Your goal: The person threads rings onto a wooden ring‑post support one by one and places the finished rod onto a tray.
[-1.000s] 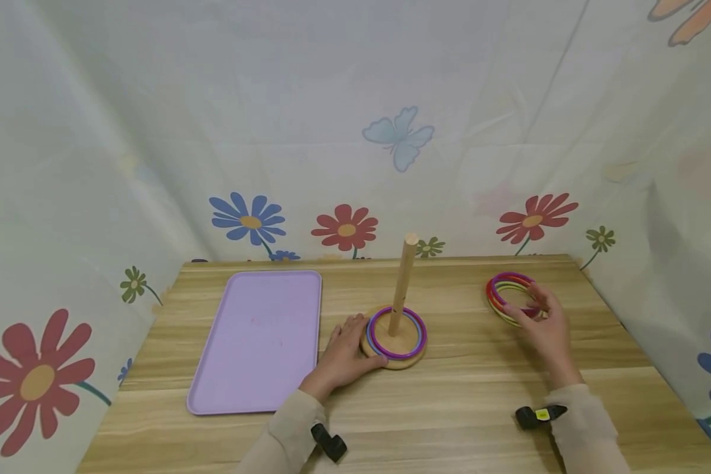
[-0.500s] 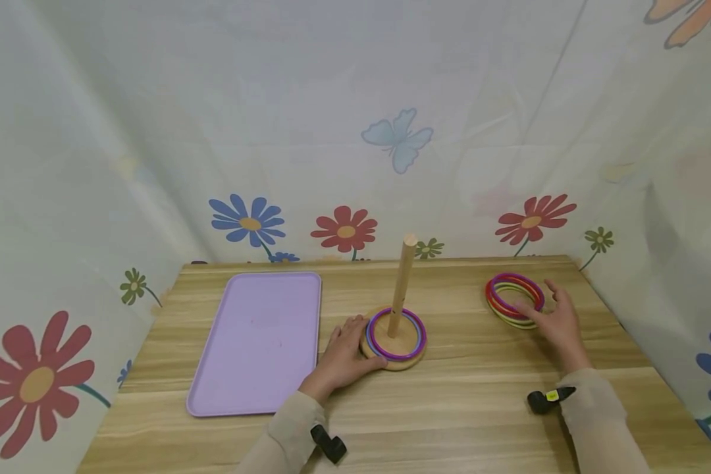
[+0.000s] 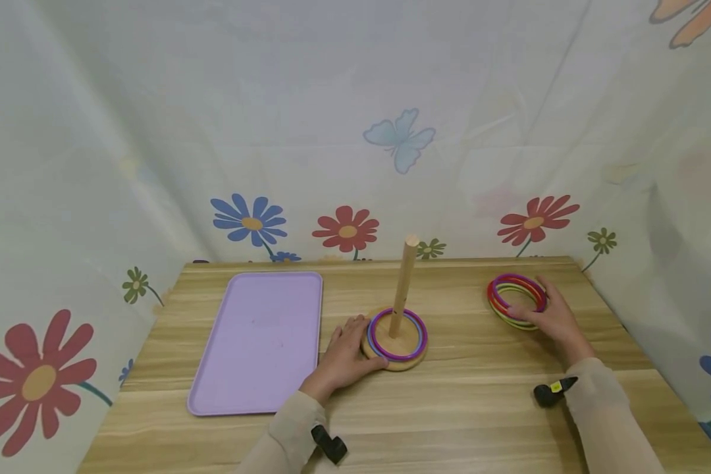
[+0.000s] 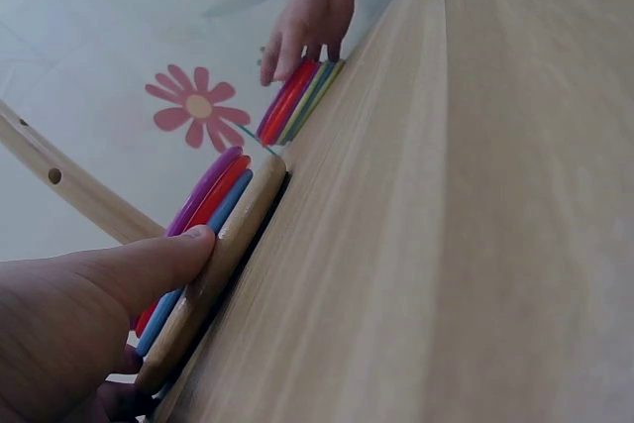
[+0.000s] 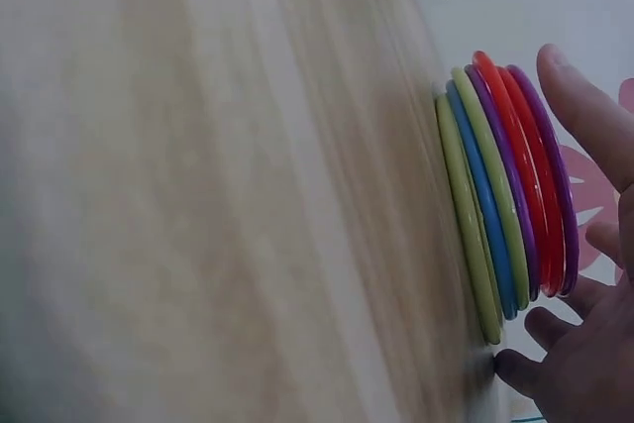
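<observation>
A wooden ring stand [image 3: 402,289] with an upright peg stands on the table. Round the foot of its peg lie a purple ring [image 3: 374,343], a red ring [image 4: 230,177] and a blue ring [image 4: 226,207], stacked. My left hand [image 3: 345,356] holds the left edge of the round base, thumb in front and fingers behind. At the right lies a pile of rings [image 3: 500,309] in purple, red, blue and yellow-green, a purple one on top. My right hand [image 3: 553,319] is over the pile's right side, thumb and fingers spread apart; in the right wrist view its thumb is clear of the rings.
A flat lilac tray [image 3: 261,342] lies left of the stand, close to my left forearm. The wooden table [image 3: 450,408] ends at the back against a flower-printed cloth [image 3: 308,131]. Each wrist wears a small black camera [image 3: 329,444].
My right hand has shifted to the right around the pile, its fingers moving off the rings and then back closer to them. The left hand and stand have stayed in place.
</observation>
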A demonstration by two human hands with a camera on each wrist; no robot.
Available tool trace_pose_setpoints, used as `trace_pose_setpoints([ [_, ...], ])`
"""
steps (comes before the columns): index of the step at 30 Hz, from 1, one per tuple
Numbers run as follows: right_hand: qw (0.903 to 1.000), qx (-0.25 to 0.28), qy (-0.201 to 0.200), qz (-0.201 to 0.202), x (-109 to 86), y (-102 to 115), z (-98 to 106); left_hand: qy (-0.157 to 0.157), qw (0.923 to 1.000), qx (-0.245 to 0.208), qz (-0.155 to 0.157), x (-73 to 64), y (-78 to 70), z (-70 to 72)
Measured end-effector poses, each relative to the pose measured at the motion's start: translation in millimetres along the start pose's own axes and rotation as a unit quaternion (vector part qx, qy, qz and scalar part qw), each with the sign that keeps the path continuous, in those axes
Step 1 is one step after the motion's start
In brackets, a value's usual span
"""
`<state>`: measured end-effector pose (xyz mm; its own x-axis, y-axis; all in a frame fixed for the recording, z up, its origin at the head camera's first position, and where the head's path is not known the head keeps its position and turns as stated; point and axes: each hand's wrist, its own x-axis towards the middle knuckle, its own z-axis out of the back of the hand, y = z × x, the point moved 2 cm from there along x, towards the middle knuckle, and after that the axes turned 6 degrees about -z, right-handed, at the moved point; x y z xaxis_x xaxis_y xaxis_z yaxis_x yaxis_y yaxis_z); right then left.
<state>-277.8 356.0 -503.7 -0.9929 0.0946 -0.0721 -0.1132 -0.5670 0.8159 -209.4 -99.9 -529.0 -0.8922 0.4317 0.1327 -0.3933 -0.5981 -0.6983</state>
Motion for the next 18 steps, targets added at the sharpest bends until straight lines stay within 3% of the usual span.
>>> trace_pose_setpoints([
  [7, 0.9987, -0.034, 0.039, 0.005, 7.0, 0.6, 1.8, 0.008, 0.9999, 0.004, 0.005, -0.4, 0.7, -0.6],
  [18, 0.9974, -0.057, 0.036, 0.027, 7.2, 3.6, 0.4, 0.005, 1.0, 0.004, 0.004, -0.4, 0.1, 0.2],
])
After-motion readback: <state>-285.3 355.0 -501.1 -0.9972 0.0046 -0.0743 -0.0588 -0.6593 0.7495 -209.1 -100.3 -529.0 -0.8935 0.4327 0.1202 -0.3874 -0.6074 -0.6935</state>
